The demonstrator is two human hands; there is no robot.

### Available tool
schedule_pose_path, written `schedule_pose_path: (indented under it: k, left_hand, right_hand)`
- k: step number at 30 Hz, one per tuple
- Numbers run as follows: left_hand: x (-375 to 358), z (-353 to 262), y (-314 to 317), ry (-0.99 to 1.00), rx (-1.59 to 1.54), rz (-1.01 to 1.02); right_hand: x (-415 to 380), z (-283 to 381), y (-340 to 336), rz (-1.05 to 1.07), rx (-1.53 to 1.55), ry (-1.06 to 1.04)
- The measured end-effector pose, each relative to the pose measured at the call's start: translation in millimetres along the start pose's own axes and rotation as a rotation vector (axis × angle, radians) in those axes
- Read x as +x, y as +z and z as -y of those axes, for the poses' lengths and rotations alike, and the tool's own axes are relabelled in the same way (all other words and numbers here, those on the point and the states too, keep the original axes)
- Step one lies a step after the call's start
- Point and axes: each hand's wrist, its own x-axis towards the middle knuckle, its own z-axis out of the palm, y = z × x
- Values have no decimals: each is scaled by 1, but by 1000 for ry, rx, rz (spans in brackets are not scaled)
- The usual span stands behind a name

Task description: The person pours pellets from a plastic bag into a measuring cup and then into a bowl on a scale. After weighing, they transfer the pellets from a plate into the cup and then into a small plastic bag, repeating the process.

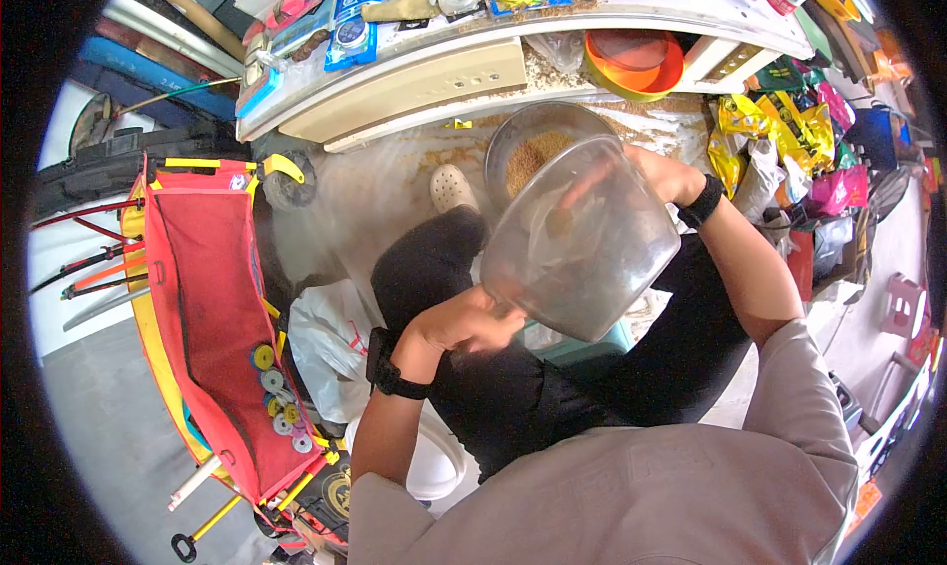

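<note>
A shiny grey basin (pixel 592 259) is tipped on its side in front of me, its rounded underside facing up toward me. My left hand (pixel 469 320) is closed at its lower left edge, slightly blurred, with the fingertips partly hidden. At the upper right rim my right hand (pixel 666 176) grips the same basin. Just beyond, a second round basin (pixel 501 136) stands on the floor holding brown granular material (pixel 538 159). The tilted basin's far rim overlaps the view of that floor basin. What is inside the tilted basin is hidden.
A cluttered white table (pixel 424 47) spans the far side, with an orange bowl (pixel 636 77) on its lower shelf. To the left stands a red fabric cart (pixel 202 269) with small spools. Colourful packets (pixel 774 126) pile at right. A white plastic bag (pixel 321 338) lies by my left leg.
</note>
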Motion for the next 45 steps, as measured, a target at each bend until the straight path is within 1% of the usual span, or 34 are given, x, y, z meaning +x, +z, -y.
schedule_pose_path:
  k: [5, 7, 11, 13, 14, 15, 17, 18, 19, 20, 21, 22, 23, 24, 25, 26, 27, 29, 30, 32, 33, 35, 39, 41, 45]
  left_hand:
    - [0, -9, 9, 6, 18, -47]
    - [0, -8, 9, 7, 43, -99]
    - [0, -17, 24, 55, 114, -144]
    - [-3, -29, 43, 73, 92, -329]
    - [-3, -33, 47, 123, 200, -358]
    - [-3, -38, 54, 122, 215, -362]
    - [-4, -48, 70, 179, 297, -470]
    - [-5, -49, 74, 180, 308, -473]
    - [-7, -48, 77, 197, 354, -519]
    - [-8, -47, 80, 216, 398, -566]
    - [-9, -46, 84, 220, 406, -569]
    - [-9, -44, 87, 241, 482, -628]
    - [-10, -42, 91, 262, 556, -686]
    - [-11, -40, 94, 266, 559, -689]
    - [-13, -37, 97, 280, 575, -736]
    - [-14, -34, 100, 296, 589, -785]
    - [-16, -30, 102, 299, 586, -791]
    - [-19, -22, 101, 276, 759, -909]
    - [-22, -19, 99, 279, 755, -913]
    - [-26, -13, 95, 177, 814, -964]
    - [-27, -12, 94, 179, 808, -969]
    - [-27, -10, 91, 11, 1034, -1078]
    - [-23, -4, 87, 75, 1051, -1162]
    - [-22, 1, 87, 95, 1204, -1236]
    - [-21, 7, 86, 30, 1219, -1300]
  right_hand:
    - [-2, 5, -1, -1, 40, -2]
    - [1, -3, -3, -23, 29, -122]
    - [8, -11, -12, -59, -65, -192]
    - [13, -21, -19, -83, -205, -18]
    - [19, -25, -16, -112, -165, -144]
    - [20, -27, -18, -118, -168, -157]
    - [24, -25, -17, -258, -150, -226]
    - [26, -25, -17, -306, -148, -226]
    - [28, -24, -15, -309, -151, -236]
    - [30, -20, -11, -433, -68, -128]
    - [32, -16, -8, -553, 15, -19]
    - [31, -12, -7, -635, -22, -7]
    - [32, -14, -10, -635, -26, -14]
    - [35, -18, -13, -691, -55, -25]
    - [37, -22, -16, -746, -84, -34]
    - [34, -14, -16, -748, 14, 14]
    - [35, -18, -17, -741, 12, 13]
    - [38, -26, -20, -845, 8, -23]
    - [38, -27, -21, -841, 5, -22]
    - [37, -25, -20, -909, -63, -92]
    - [36, -22, -19, -902, -65, -90]
    - [36, -15, -18, -973, 23, -59]
    - [36, -8, -17, -998, 79, -77]
    - [35, -5, -14, -996, 90, -63]
    - [36, -5, -13, -970, 66, -41]
